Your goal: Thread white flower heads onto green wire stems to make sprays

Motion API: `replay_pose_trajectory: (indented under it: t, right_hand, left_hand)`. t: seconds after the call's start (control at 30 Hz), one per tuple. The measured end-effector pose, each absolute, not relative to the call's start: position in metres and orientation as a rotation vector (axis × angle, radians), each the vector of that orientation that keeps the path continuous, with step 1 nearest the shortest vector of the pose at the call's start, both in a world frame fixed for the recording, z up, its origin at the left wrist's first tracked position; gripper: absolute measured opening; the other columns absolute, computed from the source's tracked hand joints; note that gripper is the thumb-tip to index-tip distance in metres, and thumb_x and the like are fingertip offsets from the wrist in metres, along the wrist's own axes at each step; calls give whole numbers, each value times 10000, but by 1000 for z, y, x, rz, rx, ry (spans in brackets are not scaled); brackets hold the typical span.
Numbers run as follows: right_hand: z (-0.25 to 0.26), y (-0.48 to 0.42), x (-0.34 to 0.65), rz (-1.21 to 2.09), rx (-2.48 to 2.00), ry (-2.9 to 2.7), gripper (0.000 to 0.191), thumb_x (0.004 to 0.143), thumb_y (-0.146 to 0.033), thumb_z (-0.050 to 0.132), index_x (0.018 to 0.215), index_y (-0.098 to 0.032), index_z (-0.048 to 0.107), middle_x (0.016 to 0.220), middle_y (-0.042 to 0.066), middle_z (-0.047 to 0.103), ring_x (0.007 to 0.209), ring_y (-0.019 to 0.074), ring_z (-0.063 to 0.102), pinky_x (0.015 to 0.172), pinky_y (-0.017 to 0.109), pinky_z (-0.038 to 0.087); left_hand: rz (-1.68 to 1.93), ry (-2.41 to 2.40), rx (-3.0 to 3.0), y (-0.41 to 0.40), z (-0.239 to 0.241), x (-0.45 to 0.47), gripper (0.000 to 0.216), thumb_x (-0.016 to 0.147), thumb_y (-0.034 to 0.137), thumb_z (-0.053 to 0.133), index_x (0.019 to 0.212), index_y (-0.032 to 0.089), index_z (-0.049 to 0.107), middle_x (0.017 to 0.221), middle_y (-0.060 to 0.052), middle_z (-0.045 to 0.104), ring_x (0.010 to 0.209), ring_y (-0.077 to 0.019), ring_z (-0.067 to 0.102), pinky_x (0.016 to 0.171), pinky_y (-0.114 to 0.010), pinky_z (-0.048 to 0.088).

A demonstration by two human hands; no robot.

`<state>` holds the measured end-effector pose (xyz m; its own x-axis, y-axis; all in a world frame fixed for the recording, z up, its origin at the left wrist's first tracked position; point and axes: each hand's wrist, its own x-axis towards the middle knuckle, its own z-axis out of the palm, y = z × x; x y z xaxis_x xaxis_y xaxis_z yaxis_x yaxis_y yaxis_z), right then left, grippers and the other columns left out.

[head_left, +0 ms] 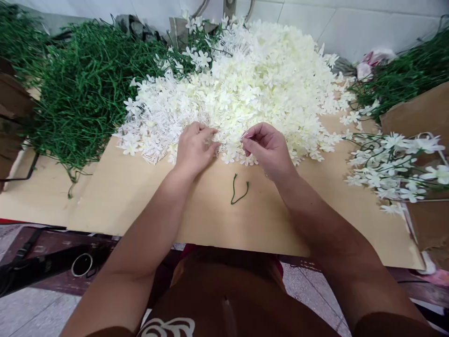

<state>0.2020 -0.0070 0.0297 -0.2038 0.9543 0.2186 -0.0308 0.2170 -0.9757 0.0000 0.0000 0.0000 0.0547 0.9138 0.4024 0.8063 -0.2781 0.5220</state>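
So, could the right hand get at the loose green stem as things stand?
Likely yes: the loose stem lies uncovered on the board, close to the right hand, with nothing visible between them.

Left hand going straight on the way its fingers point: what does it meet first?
The heap of white and cream star-shaped artificial flowers; the left hand seems right at its near edge, though exact depth is hard to judge.

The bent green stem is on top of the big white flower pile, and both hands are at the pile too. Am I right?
Not quite: the stem lies on the table in front of the pile, as the head view shows. The left hand and right hand are at the pile.
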Motion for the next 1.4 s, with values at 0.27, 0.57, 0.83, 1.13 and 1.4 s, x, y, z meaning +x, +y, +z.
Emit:
replay_pose_trajectory:
  t: [0.27,0.57,0.83,1.13,1.4]
  right_hand:
    - [22,-6,198,1203,-946,-1466,163,791,-219,693,769,-221,531,700,-37,542,574,66,501,512,224,447]
    - [18,-6,196,1222,-939,-1453,149,785,-205,674,770,-222,526,674,-45,526,570,70,505,513,224,452]
    - [21,-8,190,1188,-889,-1425,147,801,-224,687,785,-214,541,670,-45,532,607,79,505,538,228,439]
    - [20,-9,182,901,-837,-1487,75,810,-238,644,780,-201,587,719,-32,579,643,83,562,607,245,519]
    - [11,-6,186,663,-879,-1606,49,843,-195,583,801,-203,558,786,-12,575,719,102,588,670,269,560]
  left_hand:
    - [1062,1809,2230,3,0,4,69,838,189,659,887,211,702,992,-72,623,1013,-263,557,929,-433,416]
    - [992,1828,2237,-1,4,5,60,822,200,695,869,235,707,973,-64,669,1019,-284,575,946,-459,398]
    - [1448,1505,1554,-3,19,9,150,806,339,748,799,207,677,789,-11,662,715,-142,547,740,-292,481]
    - [1229,1071,814,-15,26,34,491,420,462,981,705,161,719,559,29,633,495,-55,532,483,-165,417]
    - [1205,1029,755,-12,21,32,462,420,394,995,772,186,781,647,12,706,608,-76,650,556,-157,486]
